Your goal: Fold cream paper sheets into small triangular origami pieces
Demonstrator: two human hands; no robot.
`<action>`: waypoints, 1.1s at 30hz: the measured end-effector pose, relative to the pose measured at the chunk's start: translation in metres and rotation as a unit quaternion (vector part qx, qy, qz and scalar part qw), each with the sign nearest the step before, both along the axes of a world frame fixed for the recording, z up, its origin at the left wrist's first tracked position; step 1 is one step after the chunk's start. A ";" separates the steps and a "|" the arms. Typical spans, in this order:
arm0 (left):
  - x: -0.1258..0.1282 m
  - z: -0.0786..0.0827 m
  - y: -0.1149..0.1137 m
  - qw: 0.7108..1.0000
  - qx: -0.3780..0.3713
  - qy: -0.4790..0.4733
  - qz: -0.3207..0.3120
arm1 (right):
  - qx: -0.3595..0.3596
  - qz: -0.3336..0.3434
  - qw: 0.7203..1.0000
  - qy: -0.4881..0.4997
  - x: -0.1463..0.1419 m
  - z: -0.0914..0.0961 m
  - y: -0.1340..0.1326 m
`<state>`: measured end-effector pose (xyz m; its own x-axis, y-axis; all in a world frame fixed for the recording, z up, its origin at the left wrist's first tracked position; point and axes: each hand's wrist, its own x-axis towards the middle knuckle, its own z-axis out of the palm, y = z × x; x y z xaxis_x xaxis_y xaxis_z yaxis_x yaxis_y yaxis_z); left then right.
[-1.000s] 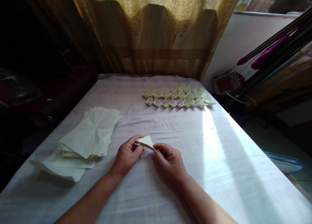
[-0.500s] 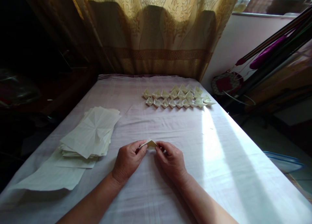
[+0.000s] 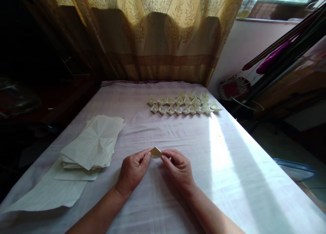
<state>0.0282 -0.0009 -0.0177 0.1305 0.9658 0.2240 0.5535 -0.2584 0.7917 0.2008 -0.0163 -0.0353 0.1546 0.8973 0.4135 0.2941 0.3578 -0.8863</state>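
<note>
Between my hands a small folded piece of paper [image 3: 156, 152] is held up, its top forming a pointed triangle. My left hand [image 3: 135, 167] pinches its left corner between thumb and fingers. The right corner sits in the pinch of my right hand [image 3: 178, 166]. At the back right, several small folded paper boats [image 3: 187, 103] stand in rows. To the left lies a stack of creased paper sheets [image 3: 98, 139], with a larger sheet [image 3: 48, 190] sticking out beneath it.
All this rests on a table covered with a pale checked cloth [image 3: 163, 200], crossed by bright sunlight on the right. A gold patterned curtain [image 3: 163, 40] hangs behind. Beyond the right edge are a round bag [image 3: 234, 88] and a blue-rimmed item [image 3: 295, 167].
The folded paper has tipped so its broad triangular face now shows towards me. Both hands still pinch its corners, and the camera view has shifted slightly.
</note>
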 end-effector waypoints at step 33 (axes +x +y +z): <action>0.017 0.006 -0.009 0.972 -0.187 -0.139 0.030 | -0.072 -0.083 0.986 -0.122 -0.006 0.000 -0.004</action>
<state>0.0455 -0.0096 -0.0116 0.0557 0.9904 -0.1264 0.3092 0.1032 0.9454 0.1946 -0.0207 -0.0357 0.2151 0.9203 0.3268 0.5493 0.1627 -0.8197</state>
